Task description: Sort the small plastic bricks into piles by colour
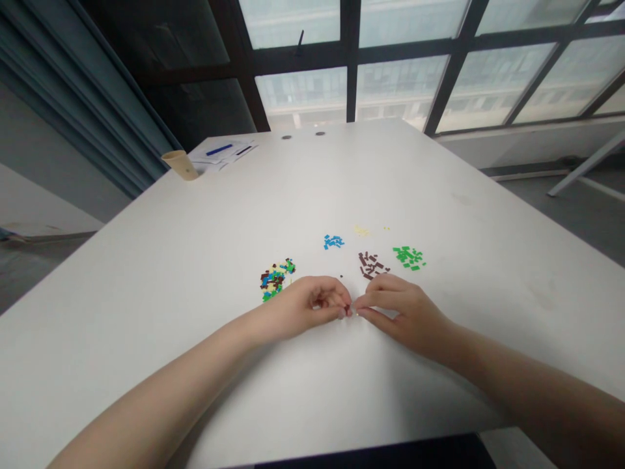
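The left hand (305, 306) and right hand (409, 312) are held close together, fingertips curled, presumably for fine control; whether a piece is grasped cannot be told. Mixed pieces (272, 280) are placed left of the left fingers; brown pieces (370, 266), just beyond the right fingers; green pieces (409, 257), farther right; blue pieces (333, 242), then yellow pieces (361, 231), ahead, apparently separated by colour.
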`<state>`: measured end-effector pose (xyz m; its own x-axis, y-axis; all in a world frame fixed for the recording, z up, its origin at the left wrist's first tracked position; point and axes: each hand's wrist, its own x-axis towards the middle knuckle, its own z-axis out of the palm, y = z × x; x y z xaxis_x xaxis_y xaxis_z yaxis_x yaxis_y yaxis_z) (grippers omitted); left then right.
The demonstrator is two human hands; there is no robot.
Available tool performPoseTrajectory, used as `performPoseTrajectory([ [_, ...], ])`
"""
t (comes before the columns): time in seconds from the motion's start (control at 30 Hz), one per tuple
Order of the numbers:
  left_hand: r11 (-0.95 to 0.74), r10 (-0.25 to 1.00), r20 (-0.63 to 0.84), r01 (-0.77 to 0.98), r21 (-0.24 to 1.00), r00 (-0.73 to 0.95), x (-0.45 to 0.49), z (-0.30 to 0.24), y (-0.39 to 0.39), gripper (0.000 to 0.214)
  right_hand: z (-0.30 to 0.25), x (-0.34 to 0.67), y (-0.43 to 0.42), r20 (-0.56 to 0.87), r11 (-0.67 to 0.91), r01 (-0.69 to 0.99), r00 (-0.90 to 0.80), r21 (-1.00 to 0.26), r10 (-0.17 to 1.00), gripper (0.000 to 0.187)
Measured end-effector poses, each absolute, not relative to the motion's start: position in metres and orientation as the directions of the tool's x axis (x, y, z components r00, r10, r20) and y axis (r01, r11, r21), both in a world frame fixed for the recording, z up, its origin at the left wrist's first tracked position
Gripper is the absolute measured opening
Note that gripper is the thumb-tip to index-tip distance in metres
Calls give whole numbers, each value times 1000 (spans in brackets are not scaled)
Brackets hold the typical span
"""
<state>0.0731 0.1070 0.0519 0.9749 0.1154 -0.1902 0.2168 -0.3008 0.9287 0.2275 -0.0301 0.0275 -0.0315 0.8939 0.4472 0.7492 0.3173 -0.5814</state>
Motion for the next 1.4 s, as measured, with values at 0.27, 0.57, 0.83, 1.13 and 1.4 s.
performPoseTrajectory([
  [0.27,-334,175,-155,207,920,972,74,42,101,8,21,220,-32,360,276,763,-60,-585,931,13],
  [0.57,-489,254,-127,241,838,959,76,37,102,8,23,260,-21,298,1,852,182,-524,937,13],
  [0.83,-555,234,-127,240,797,964,77,32,102,9,6,291,-10,94,-295,850,369,-437,925,19],
  [1.13,-589,215,-128,233,774,968,77,33,101,9,4,280,-9,75,-280,876,334,-392,940,24],
  [1.4,-804,405,-75,395,445,911,69,49,129,18,30,278,-20,371,-70,864,286,-498,884,13],
])
